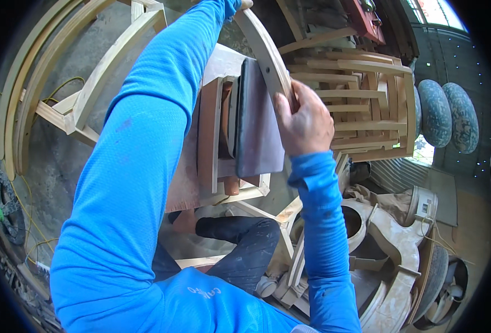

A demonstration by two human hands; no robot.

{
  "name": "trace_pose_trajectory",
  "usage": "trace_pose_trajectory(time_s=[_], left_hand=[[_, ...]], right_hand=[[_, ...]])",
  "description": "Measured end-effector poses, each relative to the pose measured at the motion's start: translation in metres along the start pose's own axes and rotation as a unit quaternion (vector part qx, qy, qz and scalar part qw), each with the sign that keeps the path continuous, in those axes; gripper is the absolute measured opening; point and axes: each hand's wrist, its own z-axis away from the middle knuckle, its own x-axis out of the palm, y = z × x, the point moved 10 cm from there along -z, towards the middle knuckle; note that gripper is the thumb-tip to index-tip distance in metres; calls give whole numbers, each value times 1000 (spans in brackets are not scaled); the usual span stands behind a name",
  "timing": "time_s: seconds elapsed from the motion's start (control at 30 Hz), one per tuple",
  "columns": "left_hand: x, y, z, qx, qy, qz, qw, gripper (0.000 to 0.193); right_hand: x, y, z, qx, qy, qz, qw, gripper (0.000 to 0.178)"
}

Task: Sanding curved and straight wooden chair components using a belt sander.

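Note:
A curved wooden piece [265, 53] with a small dark hole slants across the upper middle. Its near end is in my right hand [306, 121], thumb and fingers closed around it. At the top edge my left hand [245, 4] is by the far end; only a few fingers show, apparently closed on the wood, and the rest is cut off. Just left of the piece stands what looks like a belt sander [261, 125], with a wide grey belt on a wooden frame. The piece lies along the belt's right side; whether it touches the belt I cannot tell.
Curved wooden frames [109, 61] lie at the left. A stack of slatted wooden parts [367, 105] stands at the right, with two round patterned cushion-like rings [437, 114] beyond it. Pale shaped wooden parts [395, 238] are piled lower right. Yellow cord [31, 222] trails over the floor.

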Motion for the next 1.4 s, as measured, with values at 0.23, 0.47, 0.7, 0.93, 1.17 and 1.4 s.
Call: trace_pose_trajectory(time_s=[0.23, 0.47, 0.7, 0.93, 1.17, 1.4], left_hand=[[-19, 10, -21, -38, 49, 88, 994, 46], [-48, 26, 5, -76, 106, 154, 979, 44], [-56, 50, 103, -237, 140, 91, 957, 65], [-39, 166, 284, -166, 181, 38, 969, 77], [62, 276, 466, -77, 257, 35, 963, 66], [133, 346, 619, 191, 324, 509, 774, 107]], right_hand=[[41, -8, -77, 44, -17, -1, 999, 34], [51, -10, -101, 44, -16, 18, 999, 37], [27, -1, -30, 23, 17, -50, 998, 33], [-18, 21, 127, 9, 16, -87, 996, 42], [-45, 39, 348, 42, -38, -158, 986, 50], [-134, 79, 550, 156, 73, -222, 960, 41]])
